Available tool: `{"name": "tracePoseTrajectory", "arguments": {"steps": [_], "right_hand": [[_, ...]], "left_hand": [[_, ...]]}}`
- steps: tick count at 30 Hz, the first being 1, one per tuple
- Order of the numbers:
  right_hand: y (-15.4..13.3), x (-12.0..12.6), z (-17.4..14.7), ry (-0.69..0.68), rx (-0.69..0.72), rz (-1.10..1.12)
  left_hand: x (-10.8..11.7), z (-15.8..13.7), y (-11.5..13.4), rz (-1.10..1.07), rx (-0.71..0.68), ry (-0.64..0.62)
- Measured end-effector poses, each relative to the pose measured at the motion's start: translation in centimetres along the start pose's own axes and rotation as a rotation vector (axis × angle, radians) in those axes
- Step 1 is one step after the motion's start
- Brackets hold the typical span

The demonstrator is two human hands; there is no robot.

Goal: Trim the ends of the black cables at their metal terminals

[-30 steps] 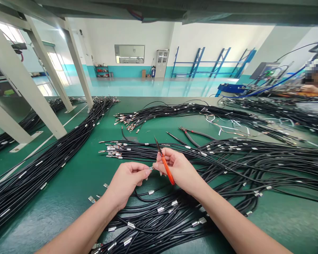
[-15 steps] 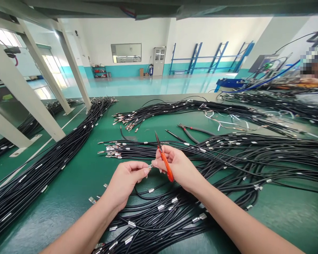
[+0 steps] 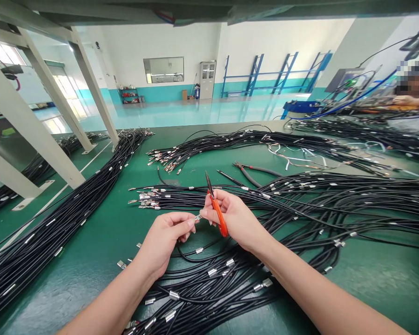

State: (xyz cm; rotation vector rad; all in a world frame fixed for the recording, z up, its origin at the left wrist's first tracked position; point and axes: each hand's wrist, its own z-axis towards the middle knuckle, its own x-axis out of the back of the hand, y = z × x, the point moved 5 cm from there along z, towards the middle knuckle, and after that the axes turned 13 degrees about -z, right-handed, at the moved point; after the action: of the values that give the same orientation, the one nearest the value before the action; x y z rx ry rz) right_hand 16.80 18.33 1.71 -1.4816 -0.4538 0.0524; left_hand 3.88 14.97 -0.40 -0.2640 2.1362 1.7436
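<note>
Behind the green workbench (image 3: 97, 251) there is a shiny floor (image 3: 195, 110) and a wall (image 3: 125, 46) painted white above and turquoise below. The left hand (image 3: 167, 237) pinches a small metal terminal (image 3: 197, 218) between thumb and forefinger, above the black cables (image 3: 209, 284); the thumb and finger of the right hand (image 3: 235, 218) meet its other end, while this hand also grasps red-handled scissors (image 3: 219, 215), blades pointing away. In my judgement, the terminal could slip, because the pinch covers so little of it, or the scissors could swing and nick a cable, being held only loosely. The terminal looks silvery and shiny; its finer shape is mostly hidden by the fingertips.
</note>
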Motion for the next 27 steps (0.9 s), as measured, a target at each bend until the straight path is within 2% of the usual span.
{"name": "tracePoseTrajectory", "arguments": {"steps": [9, 19, 27], "right_hand": [[-0.19, 0.38, 0.07, 0.038, 0.036, 0.021], [-0.54, 0.29, -0.13, 0.035, 0.039, -0.024], [-0.30, 0.16, -0.11, 0.035, 0.043, -0.015]], "left_hand": [[0.39, 0.03, 0.32, 0.097, -0.036, 0.040], [0.69, 0.05, 0.17, 0.044, -0.130, 0.122], [0.85, 0.08, 0.03, 0.043, -0.130, 0.142]]}}
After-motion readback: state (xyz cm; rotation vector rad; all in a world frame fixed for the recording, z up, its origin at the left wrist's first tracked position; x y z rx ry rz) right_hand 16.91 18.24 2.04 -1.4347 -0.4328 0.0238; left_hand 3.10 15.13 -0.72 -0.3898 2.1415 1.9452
